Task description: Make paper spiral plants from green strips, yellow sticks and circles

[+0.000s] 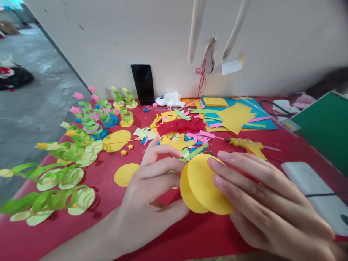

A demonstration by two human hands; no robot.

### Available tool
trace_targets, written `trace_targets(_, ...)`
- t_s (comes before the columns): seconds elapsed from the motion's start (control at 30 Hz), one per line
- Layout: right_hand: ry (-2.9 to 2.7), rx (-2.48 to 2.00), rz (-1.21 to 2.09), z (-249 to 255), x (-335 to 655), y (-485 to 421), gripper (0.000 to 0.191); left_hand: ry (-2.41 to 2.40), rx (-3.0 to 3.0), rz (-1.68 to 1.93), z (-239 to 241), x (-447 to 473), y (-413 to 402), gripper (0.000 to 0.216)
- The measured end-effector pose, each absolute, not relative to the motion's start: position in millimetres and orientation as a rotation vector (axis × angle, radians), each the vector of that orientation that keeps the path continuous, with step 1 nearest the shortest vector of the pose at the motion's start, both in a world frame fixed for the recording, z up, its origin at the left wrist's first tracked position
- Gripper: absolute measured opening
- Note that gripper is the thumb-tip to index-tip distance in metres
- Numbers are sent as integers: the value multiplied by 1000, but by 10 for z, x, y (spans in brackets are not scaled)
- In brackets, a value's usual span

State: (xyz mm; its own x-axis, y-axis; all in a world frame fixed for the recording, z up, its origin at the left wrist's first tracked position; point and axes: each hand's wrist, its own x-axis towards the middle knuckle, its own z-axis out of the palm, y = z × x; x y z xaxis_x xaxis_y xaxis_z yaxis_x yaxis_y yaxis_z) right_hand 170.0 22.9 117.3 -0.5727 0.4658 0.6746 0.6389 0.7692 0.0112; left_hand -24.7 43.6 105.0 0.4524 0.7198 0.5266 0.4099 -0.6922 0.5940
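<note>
Two yellow paper circles (pixel 204 184), stacked slightly offset, are pinched between both my hands above the red table (pixel 101 178). My left hand (pixel 153 188) grips their left edge with curled fingers and thumb. From the right, my right hand (pixel 264 192) lays its fingers over the front circle, thumb hidden behind. Another yellow circle (pixel 124 174) lies flat just left of my left hand, and a larger one (pixel 116 140) lies further back.
Green paper spirals (pixel 58 176) with stars line the left side. A scrap pile (pixel 182 134), yellow glue gun (pixel 248 145), blue and yellow sheets (pixel 236 115), black phone (pixel 143 84) against the wall, white object (pixel 315 190) and green board (pixel 330 129) at right.
</note>
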Motion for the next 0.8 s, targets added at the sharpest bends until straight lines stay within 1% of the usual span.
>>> trace_targets(0.23,-2335,-826,-371,1199,1690,210,14,954,2298,1101,1045,-249,429,11)
trace_targets(0.57,-2331,-787,-336,1161,1684,196,19,958,2297,1100,1048,-246,434,12)
trace_targets(0.8,-2332,-771,-384,1173,1667,212,17,964,2310,1074,1043,-255,409,11)
